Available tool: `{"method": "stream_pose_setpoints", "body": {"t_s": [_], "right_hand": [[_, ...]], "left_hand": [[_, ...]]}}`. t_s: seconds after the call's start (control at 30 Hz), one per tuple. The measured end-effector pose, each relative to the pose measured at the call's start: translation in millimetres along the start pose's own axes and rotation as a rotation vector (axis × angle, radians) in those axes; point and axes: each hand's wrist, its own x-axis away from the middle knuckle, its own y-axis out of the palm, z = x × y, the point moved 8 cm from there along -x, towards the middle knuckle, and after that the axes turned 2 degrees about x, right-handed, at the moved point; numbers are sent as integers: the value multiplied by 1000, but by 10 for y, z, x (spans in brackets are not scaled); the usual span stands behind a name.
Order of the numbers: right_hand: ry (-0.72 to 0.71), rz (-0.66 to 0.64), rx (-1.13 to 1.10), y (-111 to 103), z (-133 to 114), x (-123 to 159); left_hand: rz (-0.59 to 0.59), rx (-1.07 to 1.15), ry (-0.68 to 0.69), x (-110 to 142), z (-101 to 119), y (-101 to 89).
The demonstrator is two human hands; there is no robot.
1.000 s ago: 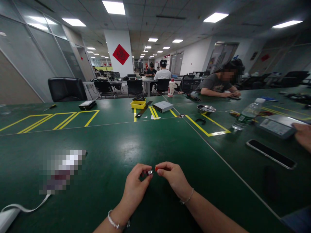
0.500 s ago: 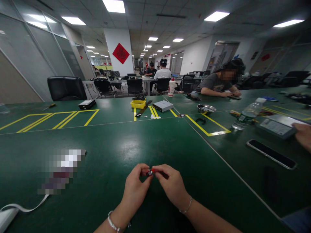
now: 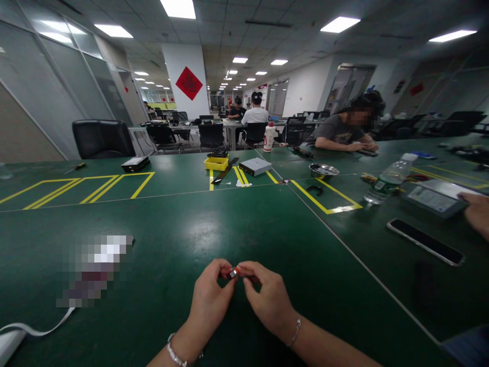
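Between my two hands, just above the green table (image 3: 168,234), is a small red and silver piece (image 3: 234,273), too small for me to tell its kind. My left hand (image 3: 211,295) pinches it between thumb and fingers from the left. My right hand (image 3: 265,295) has its fingertips at the red end from the right, its thumb a little lower and apart from the piece. The fingers partly cover the piece.
A blurred-out device (image 3: 99,270) with a white cable lies left. Rightward are a phone (image 3: 425,242), a water bottle (image 3: 389,181), a grey metal box (image 3: 433,198) and another person's hand (image 3: 476,211). Farther back stand a yellow tray (image 3: 217,163) and a metal bowl (image 3: 324,170).
My right thumb has come away from the small piece and opened downward. The piece is turned slightly in my left fingers, and its silver part shows more.
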Motion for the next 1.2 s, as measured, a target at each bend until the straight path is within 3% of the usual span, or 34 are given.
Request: {"method": "stream_pose_setpoints", "body": {"t_s": [0.3, 0.47, 0.6, 0.67, 0.73, 0.83, 0.97, 1.07, 1.2], "right_hand": [[60, -34, -132, -4, 37, -55], [230, 20, -239, -6, 227, -104], [229, 18, -207, -107, 273, -181], [214, 40, -142, -307, 355, -284], [218, 96, -29, -635, 521, -420], [278, 289, 232, -1345, 871, -584], [394, 521, 599, -2222, 1292, -562], [474, 580, 731, -2574, 1543, -439], [532, 609, 822, -2743, 1723, -328]], "left_hand": [[-3, -56, 54, 17, 36, 14], [-49, -80, 193, 42, 102, 120], [-73, -122, 256, 42, 64, 132], [-56, -171, 247, 18, 11, 99], [-40, -217, 208, -17, -56, 71], [-55, -271, 170, -58, -121, 87], [-124, -309, 158, -75, -156, 176], [-152, -316, 158, -72, -180, 207], [-167, -315, 160, -71, -198, 200]]}}
